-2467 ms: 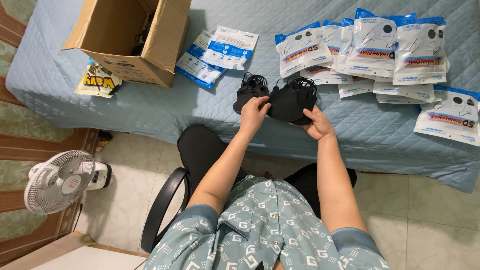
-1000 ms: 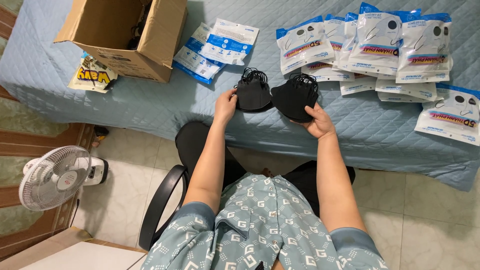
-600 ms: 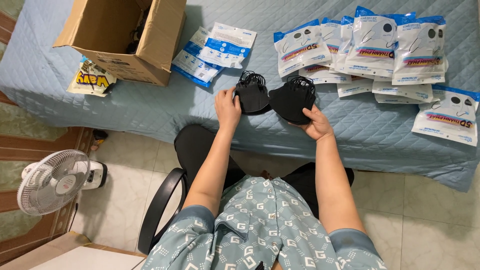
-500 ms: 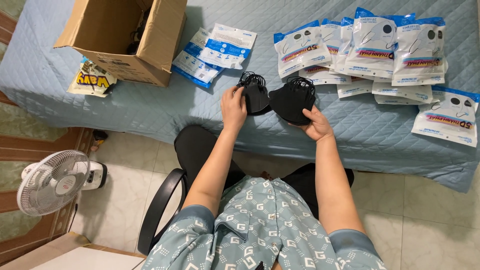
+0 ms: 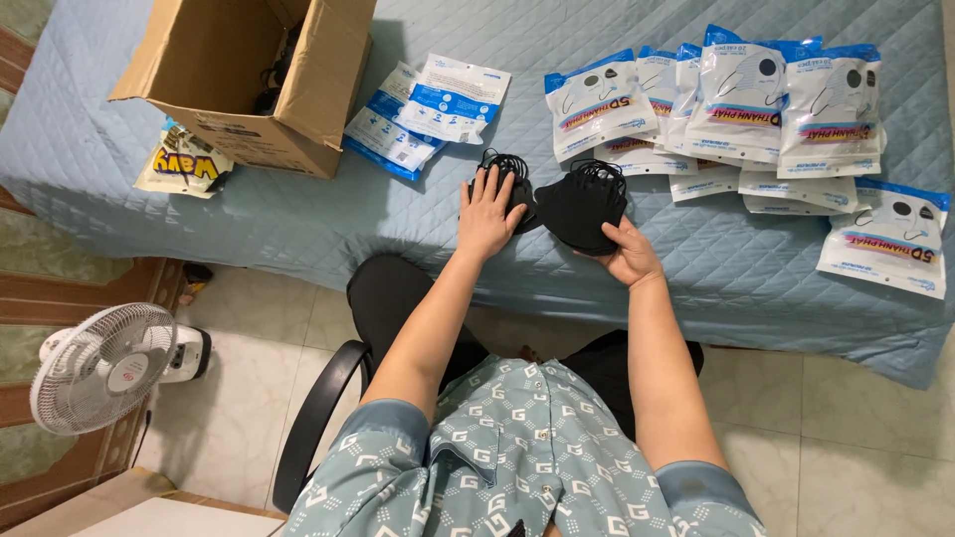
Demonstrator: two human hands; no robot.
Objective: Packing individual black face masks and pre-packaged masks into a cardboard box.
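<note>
The bed (image 5: 298,214), under a blue quilted cover, carries an open cardboard box (image 5: 254,75) at its left edge and white-and-blue packets (image 5: 736,99) toward the right. Near the front edge, the right hand (image 5: 629,254) grasps a black mask stack (image 5: 582,204); the left hand (image 5: 487,214) lies flat, fingers released, on a second black mask (image 5: 519,179). A fan (image 5: 99,368) stands on the tiled floor.

left hand (image 5: 487,214): centre of frame, palm down, fingers spread and flat, forearm bare, running down toward lower centre. right hand (image 5: 627,254): just right of centre, palm turned up, fingers curled in a grip, thumb on top; forearm bare, reaching up from the lower right, elbow bent.
</note>
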